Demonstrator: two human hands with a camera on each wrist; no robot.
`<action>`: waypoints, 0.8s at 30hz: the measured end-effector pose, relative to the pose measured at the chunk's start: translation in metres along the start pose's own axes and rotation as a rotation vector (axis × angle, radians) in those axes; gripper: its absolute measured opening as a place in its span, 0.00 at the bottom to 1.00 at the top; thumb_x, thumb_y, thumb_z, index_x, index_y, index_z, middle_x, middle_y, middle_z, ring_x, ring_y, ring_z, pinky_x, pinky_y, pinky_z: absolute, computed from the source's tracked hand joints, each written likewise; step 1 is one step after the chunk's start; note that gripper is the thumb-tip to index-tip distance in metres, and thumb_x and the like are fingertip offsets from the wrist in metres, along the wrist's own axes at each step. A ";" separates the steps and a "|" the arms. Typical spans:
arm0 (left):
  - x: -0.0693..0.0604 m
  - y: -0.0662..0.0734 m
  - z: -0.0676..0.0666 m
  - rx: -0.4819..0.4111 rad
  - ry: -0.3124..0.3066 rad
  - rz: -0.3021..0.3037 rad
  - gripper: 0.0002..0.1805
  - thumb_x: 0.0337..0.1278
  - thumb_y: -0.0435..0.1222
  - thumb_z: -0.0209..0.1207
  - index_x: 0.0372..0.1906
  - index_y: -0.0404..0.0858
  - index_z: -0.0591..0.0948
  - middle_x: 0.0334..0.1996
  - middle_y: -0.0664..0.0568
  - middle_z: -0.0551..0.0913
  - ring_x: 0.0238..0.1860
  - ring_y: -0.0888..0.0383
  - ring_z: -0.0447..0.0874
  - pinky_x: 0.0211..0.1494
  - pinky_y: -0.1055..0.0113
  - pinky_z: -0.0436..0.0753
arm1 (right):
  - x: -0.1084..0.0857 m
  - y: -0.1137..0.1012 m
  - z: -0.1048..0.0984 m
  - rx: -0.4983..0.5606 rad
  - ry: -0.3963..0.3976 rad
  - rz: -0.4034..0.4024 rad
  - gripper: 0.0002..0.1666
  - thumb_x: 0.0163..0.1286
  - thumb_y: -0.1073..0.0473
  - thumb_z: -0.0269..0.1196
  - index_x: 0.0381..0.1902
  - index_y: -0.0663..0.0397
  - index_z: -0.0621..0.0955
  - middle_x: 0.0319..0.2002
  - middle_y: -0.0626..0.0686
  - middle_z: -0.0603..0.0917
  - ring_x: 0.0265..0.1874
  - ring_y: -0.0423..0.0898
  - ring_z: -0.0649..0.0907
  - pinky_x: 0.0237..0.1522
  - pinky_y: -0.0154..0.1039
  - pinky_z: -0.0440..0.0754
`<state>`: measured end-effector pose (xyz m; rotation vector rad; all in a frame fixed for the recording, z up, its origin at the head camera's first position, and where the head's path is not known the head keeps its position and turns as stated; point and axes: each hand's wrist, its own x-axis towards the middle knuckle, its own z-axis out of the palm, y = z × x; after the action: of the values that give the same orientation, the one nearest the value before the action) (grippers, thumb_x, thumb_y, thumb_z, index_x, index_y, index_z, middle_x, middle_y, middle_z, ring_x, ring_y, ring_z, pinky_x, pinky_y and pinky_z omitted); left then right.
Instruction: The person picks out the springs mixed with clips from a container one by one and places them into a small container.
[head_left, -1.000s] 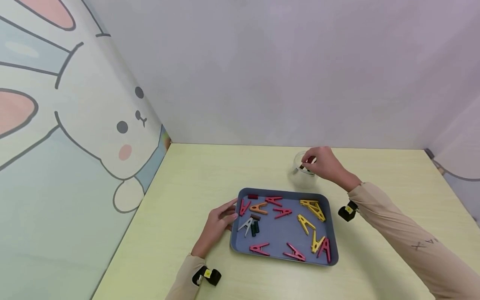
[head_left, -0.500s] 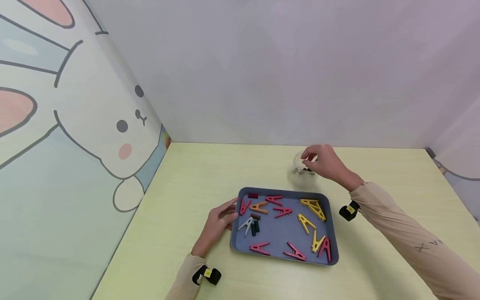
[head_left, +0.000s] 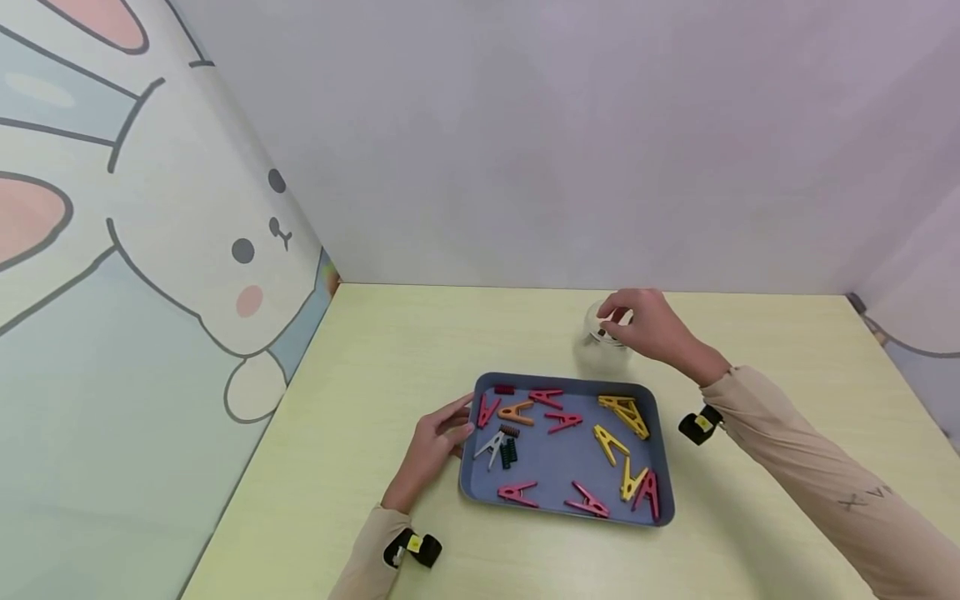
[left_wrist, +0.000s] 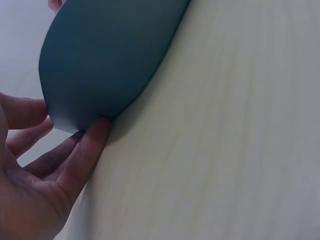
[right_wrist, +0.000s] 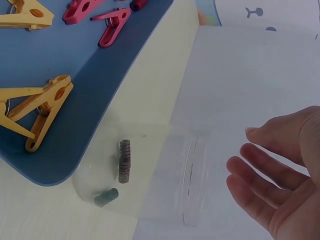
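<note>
At the left end of the blue-grey tray, my left hand grips the rim; the left wrist view shows its fingers against the tray wall. Above the mouth of a clear jar is my right hand, thumb and fingers apart with nothing between them. Dark reddish-brown coils and a green coil are inside the jar. The tray holds yellow clips, pink-red clips, an orange clip, a white clip and several coils.
Beyond the tray stands the jar, near the back of the pale wooden table. A light grey wall rises behind the table, and a wall with a rabbit drawing is at the left.
A dark red piece pinched in my right fingers a second ago is no longer between them, and the thumb and fingers have parted. My left hand stays on the tray.
</note>
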<state>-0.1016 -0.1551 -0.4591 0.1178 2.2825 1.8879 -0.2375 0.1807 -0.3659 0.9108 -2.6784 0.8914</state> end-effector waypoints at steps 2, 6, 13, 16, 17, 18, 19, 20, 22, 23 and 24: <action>0.000 0.000 0.000 0.000 0.000 0.001 0.25 0.62 0.29 0.56 0.65 0.37 0.71 0.52 0.34 0.76 0.50 0.45 0.77 0.32 0.53 0.84 | -0.001 -0.002 0.000 0.000 0.000 -0.003 0.05 0.58 0.69 0.66 0.35 0.63 0.85 0.34 0.55 0.84 0.32 0.49 0.81 0.31 0.44 0.80; 0.000 -0.001 0.000 -0.002 0.000 0.001 0.25 0.62 0.29 0.56 0.65 0.37 0.71 0.52 0.35 0.77 0.49 0.46 0.77 0.33 0.52 0.84 | -0.004 -0.004 -0.002 0.001 0.006 -0.010 0.06 0.57 0.69 0.67 0.34 0.61 0.84 0.34 0.54 0.83 0.32 0.48 0.81 0.31 0.43 0.79; 0.001 0.000 0.000 0.009 0.003 0.008 0.25 0.62 0.29 0.56 0.65 0.37 0.71 0.51 0.35 0.77 0.50 0.45 0.77 0.33 0.51 0.84 | -0.009 -0.009 -0.004 -0.013 0.008 -0.014 0.06 0.57 0.68 0.68 0.34 0.58 0.85 0.33 0.54 0.83 0.31 0.47 0.81 0.30 0.43 0.79; 0.002 0.001 0.001 0.009 0.001 0.006 0.25 0.62 0.29 0.56 0.65 0.37 0.71 0.52 0.34 0.77 0.50 0.45 0.77 0.33 0.51 0.84 | -0.010 -0.011 -0.006 -0.013 0.004 -0.014 0.06 0.56 0.68 0.68 0.34 0.58 0.85 0.33 0.53 0.84 0.31 0.46 0.80 0.30 0.43 0.79; 0.002 0.001 0.001 0.010 0.002 0.006 0.25 0.62 0.29 0.56 0.65 0.37 0.71 0.52 0.34 0.77 0.50 0.45 0.77 0.33 0.51 0.84 | -0.011 -0.012 -0.006 -0.014 0.003 -0.015 0.06 0.57 0.68 0.68 0.34 0.58 0.85 0.33 0.53 0.84 0.31 0.46 0.80 0.29 0.43 0.79; 0.003 0.001 0.001 0.013 0.002 0.005 0.25 0.62 0.29 0.56 0.65 0.37 0.71 0.52 0.35 0.77 0.50 0.45 0.77 0.33 0.52 0.84 | -0.011 -0.012 -0.006 -0.016 0.001 -0.016 0.06 0.57 0.68 0.68 0.34 0.58 0.85 0.33 0.53 0.84 0.31 0.46 0.80 0.29 0.42 0.79; 0.003 0.001 0.001 0.015 0.003 0.006 0.25 0.62 0.29 0.56 0.65 0.37 0.71 0.52 0.35 0.77 0.50 0.45 0.77 0.33 0.52 0.84 | -0.011 -0.013 -0.006 -0.017 -0.002 -0.016 0.06 0.57 0.68 0.68 0.35 0.58 0.85 0.33 0.53 0.84 0.31 0.45 0.80 0.29 0.42 0.79; 0.003 0.001 0.001 0.017 0.004 0.010 0.25 0.62 0.29 0.56 0.65 0.37 0.71 0.52 0.35 0.77 0.50 0.45 0.77 0.33 0.53 0.84 | -0.012 -0.013 -0.006 -0.017 -0.004 -0.016 0.06 0.57 0.67 0.68 0.35 0.58 0.85 0.33 0.52 0.84 0.31 0.45 0.80 0.29 0.42 0.79; 0.004 0.001 0.001 0.024 0.006 0.013 0.25 0.62 0.30 0.56 0.65 0.37 0.71 0.52 0.35 0.77 0.50 0.46 0.77 0.32 0.55 0.84 | -0.012 -0.014 -0.006 -0.015 -0.009 -0.015 0.06 0.57 0.67 0.68 0.35 0.58 0.85 0.34 0.52 0.84 0.31 0.45 0.80 0.29 0.42 0.79; 0.004 0.001 0.001 0.025 0.006 0.012 0.25 0.62 0.30 0.56 0.65 0.37 0.71 0.52 0.36 0.77 0.50 0.47 0.77 0.32 0.55 0.84 | -0.013 -0.014 -0.006 -0.016 -0.010 -0.015 0.06 0.57 0.67 0.68 0.35 0.58 0.85 0.34 0.52 0.84 0.31 0.44 0.80 0.29 0.42 0.79; 0.004 0.001 0.001 0.027 0.007 0.012 0.25 0.62 0.30 0.56 0.65 0.38 0.71 0.52 0.36 0.77 0.50 0.47 0.78 0.32 0.56 0.84 | -0.013 -0.015 -0.006 -0.013 -0.011 -0.015 0.06 0.58 0.67 0.68 0.35 0.58 0.85 0.34 0.52 0.84 0.31 0.44 0.80 0.29 0.42 0.79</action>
<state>-0.1053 -0.1536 -0.4589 0.1289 2.3175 1.8668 -0.2185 0.1815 -0.3583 0.9353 -2.6797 0.8676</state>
